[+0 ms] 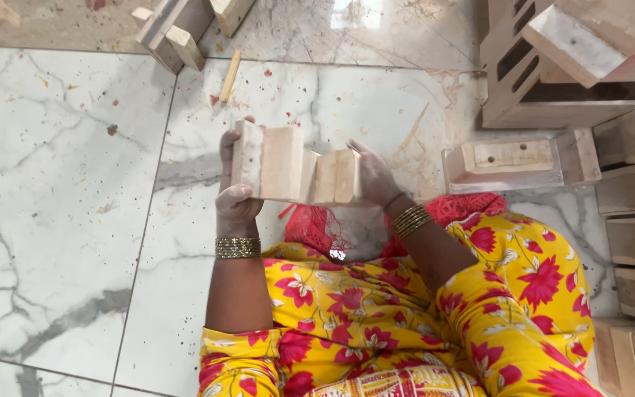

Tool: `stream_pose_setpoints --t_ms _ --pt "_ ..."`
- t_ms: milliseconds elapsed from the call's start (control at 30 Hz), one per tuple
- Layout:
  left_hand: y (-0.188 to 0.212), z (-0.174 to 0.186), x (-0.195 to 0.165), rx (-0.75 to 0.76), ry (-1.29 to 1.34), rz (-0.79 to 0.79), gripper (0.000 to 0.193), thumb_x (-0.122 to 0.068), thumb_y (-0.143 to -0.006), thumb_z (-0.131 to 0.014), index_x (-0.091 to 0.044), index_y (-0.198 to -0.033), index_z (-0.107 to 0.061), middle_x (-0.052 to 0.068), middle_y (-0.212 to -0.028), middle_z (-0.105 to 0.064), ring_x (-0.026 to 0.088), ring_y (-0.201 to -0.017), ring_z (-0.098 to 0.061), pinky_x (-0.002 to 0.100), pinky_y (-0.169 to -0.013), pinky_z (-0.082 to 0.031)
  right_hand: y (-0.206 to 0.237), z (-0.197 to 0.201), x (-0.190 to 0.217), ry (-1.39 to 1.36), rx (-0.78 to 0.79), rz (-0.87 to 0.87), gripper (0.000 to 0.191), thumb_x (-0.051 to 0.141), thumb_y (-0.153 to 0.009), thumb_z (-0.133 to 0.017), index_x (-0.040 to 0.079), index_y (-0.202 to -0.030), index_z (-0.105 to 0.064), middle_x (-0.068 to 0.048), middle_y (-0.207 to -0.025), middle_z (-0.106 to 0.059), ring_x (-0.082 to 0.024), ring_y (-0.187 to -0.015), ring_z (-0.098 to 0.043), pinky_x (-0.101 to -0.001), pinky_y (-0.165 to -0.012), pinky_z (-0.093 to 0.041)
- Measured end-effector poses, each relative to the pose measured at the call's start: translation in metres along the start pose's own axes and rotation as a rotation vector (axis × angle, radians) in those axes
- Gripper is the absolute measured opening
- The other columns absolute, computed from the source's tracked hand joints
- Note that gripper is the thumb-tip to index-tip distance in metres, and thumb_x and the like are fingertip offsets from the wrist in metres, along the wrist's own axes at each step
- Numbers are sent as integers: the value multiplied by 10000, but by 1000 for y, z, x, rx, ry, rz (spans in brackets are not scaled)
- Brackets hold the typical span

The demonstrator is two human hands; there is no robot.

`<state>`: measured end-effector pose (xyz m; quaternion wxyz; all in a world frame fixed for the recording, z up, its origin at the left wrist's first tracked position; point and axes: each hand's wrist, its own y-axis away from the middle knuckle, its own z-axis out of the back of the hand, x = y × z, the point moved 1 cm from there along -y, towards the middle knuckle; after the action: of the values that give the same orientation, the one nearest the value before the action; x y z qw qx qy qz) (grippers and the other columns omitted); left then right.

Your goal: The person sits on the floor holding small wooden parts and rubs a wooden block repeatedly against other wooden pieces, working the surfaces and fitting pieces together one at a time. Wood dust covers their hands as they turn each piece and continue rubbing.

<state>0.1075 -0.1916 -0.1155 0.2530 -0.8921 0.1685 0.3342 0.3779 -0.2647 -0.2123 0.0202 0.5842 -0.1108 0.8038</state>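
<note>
- Holding a pale wooden piece [295, 165] up over the marble floor [60, 184], approx. chest-high above the lap, both hands on it.
- Left hand [235, 198] is clenched round the piece's left end, thumb in front, fingers wrapped behind (fingertips show past the top edge).
- Right hand [375, 176] grips the right end from behind; palm mostly hidden, so the exact finger hold can't be made out.
- The piece looks like several flat blocks joined w/ a notch in the middle: stiff, unfinished wood, prob. light enough for one hand but awkward; raw edges may splinter. Best hold seems to be the two outer ends, as now.
- Nearby: a shallow wooden tray [512, 162] on the floor to the right, stacked wooden frames [545, 81] beyond it, small wooden blocks [174, 29] at top, a thin stick [230, 75] near them.
- Red netted cloth [317, 228] lies under the piece, by the yellow flowered clothing [376, 323].
</note>
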Motion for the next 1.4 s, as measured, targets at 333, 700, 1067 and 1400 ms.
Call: stream_pose_setpoints --t_ms 333,700,1067,1400 --pt "26 5 -21 122 3 47 1036 101 -602 -630 -189 -1567 -388 119 -1505 -559 259 -1443 -530 461 -1268 -412 8 17 -30 -874 -223 -361 410 271 -1062 -530 -62 -1273 -644 -158 -1189 -675 -237 -1065 -649 -378 -956 -537" --pt "-3 13 9 -164 -1079 61 330 -161 -788 -848 -21 -1077 -770 47 -983 -748 110 -911 -689 260 -820 -556 11 23 -32 -18 -204 -37 422 250 -1065 -507 -27 -1370 -601 -191 -1386 -660 -354 -1341 -623 -388 -1162 -460" --pt "0 -3 14 -226 -1137 53 294 -238 -814 -877 -39 -1014 -797 19 -859 -738 87 -792 -669 264 -719 -541 35 37 -4 352 3 266 833 326 -869 -674 -53 -1538 -354 -319 -1589 -364 -435 -1498 -331 -484 -1234 -265" --pt "11 -12 22 -325 -1351 -96 316 -278 -784 -932 -32 -912 -781 60 -818 -738 131 -729 -687 297 -684 -548 32 48 0 335 179 288 562 159 -1010 -471 22 -1556 -470 -246 -1631 -429 -368 -1552 -367 -438 -1282 -303"
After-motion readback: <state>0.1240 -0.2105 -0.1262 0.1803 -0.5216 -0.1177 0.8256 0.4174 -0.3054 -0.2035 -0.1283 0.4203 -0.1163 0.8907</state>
